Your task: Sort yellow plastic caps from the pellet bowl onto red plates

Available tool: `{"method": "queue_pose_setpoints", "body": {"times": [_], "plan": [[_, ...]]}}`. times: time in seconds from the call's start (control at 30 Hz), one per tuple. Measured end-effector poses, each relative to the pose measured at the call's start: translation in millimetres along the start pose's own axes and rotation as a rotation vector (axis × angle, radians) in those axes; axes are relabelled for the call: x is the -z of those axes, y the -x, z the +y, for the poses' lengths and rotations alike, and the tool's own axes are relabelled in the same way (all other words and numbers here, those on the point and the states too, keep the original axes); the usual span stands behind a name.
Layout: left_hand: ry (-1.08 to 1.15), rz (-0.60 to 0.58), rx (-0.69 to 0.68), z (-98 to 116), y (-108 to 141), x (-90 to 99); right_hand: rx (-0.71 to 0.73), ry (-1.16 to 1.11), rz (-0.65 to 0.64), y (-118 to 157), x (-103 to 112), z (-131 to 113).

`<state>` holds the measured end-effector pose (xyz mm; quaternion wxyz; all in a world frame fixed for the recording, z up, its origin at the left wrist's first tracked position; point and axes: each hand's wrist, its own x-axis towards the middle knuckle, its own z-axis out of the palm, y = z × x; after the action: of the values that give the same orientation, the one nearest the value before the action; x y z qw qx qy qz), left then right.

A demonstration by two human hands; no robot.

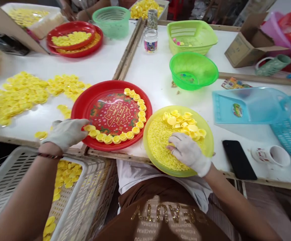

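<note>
Red tray (pixel 95 95), yellow pieces (pixel 122 136), yellow basin (pixel 209 134).
Tray flat, patterned, pieces arced along its rim; basin beside, holding granules (pixel 159 144) and heaped pieces.

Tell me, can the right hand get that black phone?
Probably yes: only the rim of the yellow bowl seems to stand between the right hand and the phone, and nothing covers it.

The white tabletop (pixel 158 75) bears a red tray (pixel 81 100) and a yellow bowl (pixel 209 147); a black phone (pixel 238 159) lies near a mug (pixel 281 155); loose yellow pieces (pixel 20 95) spread left of the tray.
</note>
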<state>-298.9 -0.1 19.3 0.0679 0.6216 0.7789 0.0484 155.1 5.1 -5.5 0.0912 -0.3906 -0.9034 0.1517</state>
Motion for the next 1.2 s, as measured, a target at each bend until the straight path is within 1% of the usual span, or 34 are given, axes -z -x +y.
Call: {"method": "queue_pose_setpoints", "body": {"times": [0.03,0.07,0.1,0.13,0.17,0.23,0.27,0.33,0.37,0.4,0.43,0.5,0.57,0.63,0.7,0.77,0.8,0.87,0.93,0.97,1.1,1.2], "plan": [[-0.062,-0.012,-0.026,11.0,-1.2,2.0,0.012,0.039,-0.024,0.4,-0.7,-4.4],[-0.107,-0.003,-0.072,26.4,-2.0,3.5,0.014,0.073,-0.046,0.8,-2.2,-8.6],[-0.110,0.028,-0.136,46.4,-2.0,4.1,0.014,0.102,-0.069,1.1,-4.5,-12.1],[-0.073,0.079,-0.215,70.7,-1.2,3.5,0.014,0.125,-0.093,1.2,-7.3,-14.8],[0.037,0.123,-0.306,98.6,0.2,1.5,0.015,0.139,-0.116,1.3,-10.2,-16.4],[0.254,0.102,-0.472,159.9,3.0,-6.8,0.028,0.139,-0.149,1.0,-15.6,-16.4],[0.296,0.051,-0.542,190.0,3.2,-12.7,0.029,0.123,-0.155,0.6,-17.5,-15.0],[0.316,0.029,-0.580,241.9,-0.4,-25.6,-0.008,0.043,-0.140,-0.4,-19.5,-10.4],[0.315,0.024,-0.591,261.6,-3.7,-31.7,-0.040,-0.032,-0.114,-0.8,-19.6,-7.8],[0.310,0.026,-0.595,276.7,-7.4,-36.9,-0.076,-0.129,-0.075,-1.0,-19.1,-5.1],[0.305,0.026,-0.601,287.2,-10.8,-41.2,-0.112,-0.246,-0.020,-0.9,-18.2,-2.5],[0.296,0.022,-0.621,295.9,-13.4,-47.2,-0.184,-0.506,0.112,0.2,-15.7,2.0],[0.289,0.007,-0.648,291.6,-8.0,-52.2,-0.285,-0.764,0.246,1.6,-12.7,5.4],[0.264,-0.028,-0.704,278.4,5.3,-58.8,-0.410,-1.036,0.347,1.7,-9.0,7.7],[0.223,-0.057,-0.794,261.1,22.6,-67.3,-0.513,-1.315,0.411,-1.3,-4.0,8.9],[0.222,-0.043,-0.857,245.9,38.7,-75.8,-0.581,-1.538,0.453,-8.1,2.7,9.0],[0.245,-0.013,-0.850,240.7,44.9,-79.3,-0.600,-1.611,0.470,-13.0,6.3,8.5],[0.311,0.070,-0.760,236.9,52.0,-83.7,-0.596,-1.700,0.513,-25.0,12.2,6.9],[0.332,0.128,-0.657,241.1,52.6,-84.5,-0.548,-1.735,0.571,-38.8,14.4,5.0],[0.319,0.134,-0.623,245.2,51.1,-84.0,-0.514,-1.735,0.608,-45.6,13.6,4.2],[0.216,0.069,-0.594,262.1,42.6,-79.9,-0.393,-1.649,0.754,-65.7,1.4,4.4],[0.187,0.045,-0.577,267.0,40.5,-78.2,-0.340,-1.578,0.807,-69.8,-6.5,7.0]]}}
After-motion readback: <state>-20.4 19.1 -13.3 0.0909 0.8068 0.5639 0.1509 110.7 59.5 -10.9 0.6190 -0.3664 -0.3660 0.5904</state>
